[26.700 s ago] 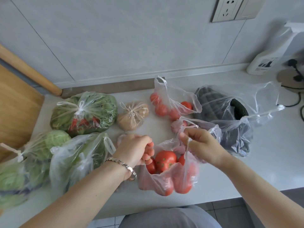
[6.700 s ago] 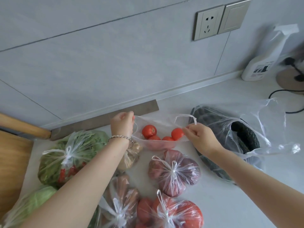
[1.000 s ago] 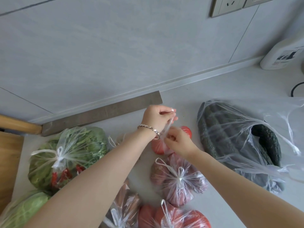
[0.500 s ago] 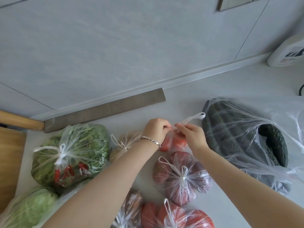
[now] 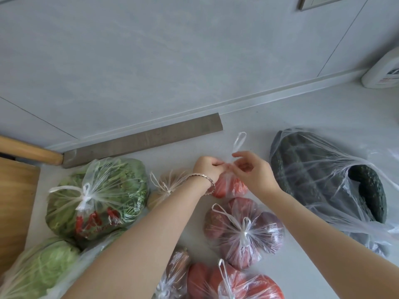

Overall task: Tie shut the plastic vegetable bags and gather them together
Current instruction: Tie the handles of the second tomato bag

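Head view. Small clear plastic bag of red tomatoes (image 5: 229, 187), far on the surface (image 5: 302, 117): neck pinched by the left hand (image 5: 207, 170), handle loop (image 5: 238, 143), newly drawn upright, in the grip of the right hand (image 5: 253, 172); knot judged nearly closed.

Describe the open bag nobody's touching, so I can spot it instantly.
Start at the white bottle by the wall, far right. On the counter in front of it lies a big clear bag of dark green vegetables. Unlike the knotted bags to its left, its mouth hangs open, untied.
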